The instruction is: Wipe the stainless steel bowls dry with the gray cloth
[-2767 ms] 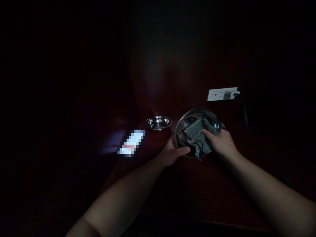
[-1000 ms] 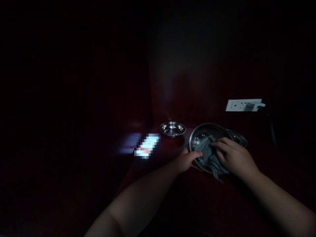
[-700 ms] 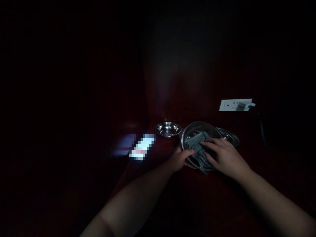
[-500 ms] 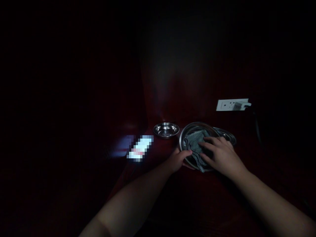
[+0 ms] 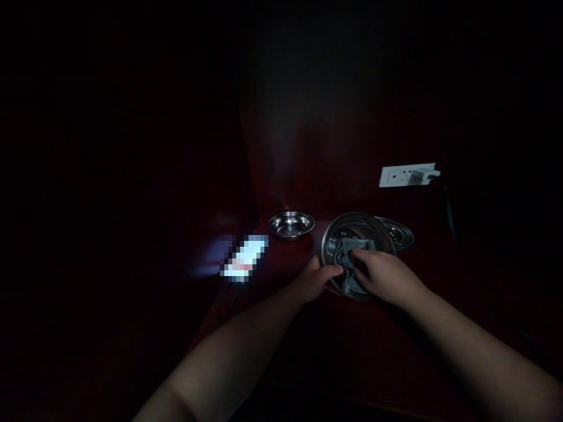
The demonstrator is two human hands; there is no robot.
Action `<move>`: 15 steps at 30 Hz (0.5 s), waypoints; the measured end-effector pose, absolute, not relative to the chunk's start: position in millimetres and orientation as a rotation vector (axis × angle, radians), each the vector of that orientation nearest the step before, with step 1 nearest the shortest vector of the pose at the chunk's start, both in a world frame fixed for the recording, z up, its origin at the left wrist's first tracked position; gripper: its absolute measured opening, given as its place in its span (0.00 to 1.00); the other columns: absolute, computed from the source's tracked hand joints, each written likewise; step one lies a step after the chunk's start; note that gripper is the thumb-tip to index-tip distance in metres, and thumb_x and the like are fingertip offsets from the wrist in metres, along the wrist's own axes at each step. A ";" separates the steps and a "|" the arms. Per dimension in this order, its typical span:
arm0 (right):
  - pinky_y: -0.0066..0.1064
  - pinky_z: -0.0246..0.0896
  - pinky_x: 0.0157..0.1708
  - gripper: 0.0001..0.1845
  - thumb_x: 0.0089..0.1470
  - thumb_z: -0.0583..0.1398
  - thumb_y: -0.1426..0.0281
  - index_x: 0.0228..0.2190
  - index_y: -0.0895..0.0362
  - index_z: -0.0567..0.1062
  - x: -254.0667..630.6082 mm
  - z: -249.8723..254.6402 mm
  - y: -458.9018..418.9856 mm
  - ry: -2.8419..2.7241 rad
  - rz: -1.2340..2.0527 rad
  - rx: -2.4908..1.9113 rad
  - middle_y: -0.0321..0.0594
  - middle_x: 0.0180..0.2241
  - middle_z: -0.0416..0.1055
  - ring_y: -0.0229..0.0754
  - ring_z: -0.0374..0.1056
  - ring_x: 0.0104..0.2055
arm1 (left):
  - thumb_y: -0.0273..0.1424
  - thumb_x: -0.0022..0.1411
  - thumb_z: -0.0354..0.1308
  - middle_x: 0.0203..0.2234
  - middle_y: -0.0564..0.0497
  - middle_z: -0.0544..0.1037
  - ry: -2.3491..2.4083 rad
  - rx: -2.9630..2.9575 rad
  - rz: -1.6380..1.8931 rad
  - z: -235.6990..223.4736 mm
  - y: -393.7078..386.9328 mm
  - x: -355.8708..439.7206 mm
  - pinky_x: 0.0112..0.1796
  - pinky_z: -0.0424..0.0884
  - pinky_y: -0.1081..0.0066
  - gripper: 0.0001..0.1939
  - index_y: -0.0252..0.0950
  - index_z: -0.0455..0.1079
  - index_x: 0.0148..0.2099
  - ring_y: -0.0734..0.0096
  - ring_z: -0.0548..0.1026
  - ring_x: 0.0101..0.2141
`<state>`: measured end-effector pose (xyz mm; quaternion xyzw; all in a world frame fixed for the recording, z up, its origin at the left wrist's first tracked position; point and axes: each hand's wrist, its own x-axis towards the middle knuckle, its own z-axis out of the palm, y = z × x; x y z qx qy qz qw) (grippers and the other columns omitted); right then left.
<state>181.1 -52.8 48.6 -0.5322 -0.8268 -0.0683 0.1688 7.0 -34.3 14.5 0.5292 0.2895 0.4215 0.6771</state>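
Observation:
A shiny metal bowl (image 5: pixel 378 230) is tilted towards me, its near-left rim gripped by my left hand (image 5: pixel 317 278), thumb over the inside edge. Inside it lies a crumpled grey-green cloth (image 5: pixel 358 245) with a patterned edge. My right hand (image 5: pixel 382 274) reaches into the bowl with its fingers curled and closed on the cloth; the fingertips are partly hidden by the hand and the folds.
Left of the bowl stands a smaller metal bowl (image 5: pixel 291 225). Another metal dish (image 5: pixel 400 233) sits behind it on the right. A lit phone (image 5: pixel 246 258) with a blurred screen lies on the dark red surface. A wall socket (image 5: pixel 407 174) holds a plug with a cord.
My right hand's fingers have gone from spread over the cloth to closed on it, and the cloth is bunched up more. My left hand still holds the bowl. The view has shifted slightly.

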 end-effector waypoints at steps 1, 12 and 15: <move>0.32 0.57 0.30 0.05 0.51 0.53 0.73 0.31 0.55 0.69 180.2 48.9 -53.8 -2.370 -0.151 -1.483 0.42 0.30 0.74 0.44 0.69 0.30 | 0.37 0.43 0.63 0.36 0.44 0.77 0.643 1.195 0.946 14.6 -34.4 7.7 0.27 0.74 0.67 0.31 0.33 0.63 0.50 0.65 0.76 0.29; 0.32 0.60 0.33 0.10 0.47 0.52 0.78 0.32 0.56 0.68 173.6 46.4 -58.3 -2.367 0.134 -1.082 0.40 0.32 0.71 0.41 0.68 0.34 | 0.39 0.46 0.65 0.38 0.45 0.76 0.591 1.244 0.840 21.2 -39.5 6.8 0.28 0.75 0.65 0.37 0.38 0.56 0.57 0.67 0.76 0.28; 0.34 0.61 0.36 0.15 0.45 0.53 0.79 0.37 0.56 0.68 168.7 48.6 -62.2 -2.333 0.155 -1.005 0.43 0.37 0.69 0.43 0.67 0.39 | 0.41 0.47 0.65 0.35 0.45 0.76 0.582 1.240 0.811 22.7 -40.6 7.0 0.27 0.75 0.66 0.36 0.37 0.58 0.56 0.66 0.77 0.29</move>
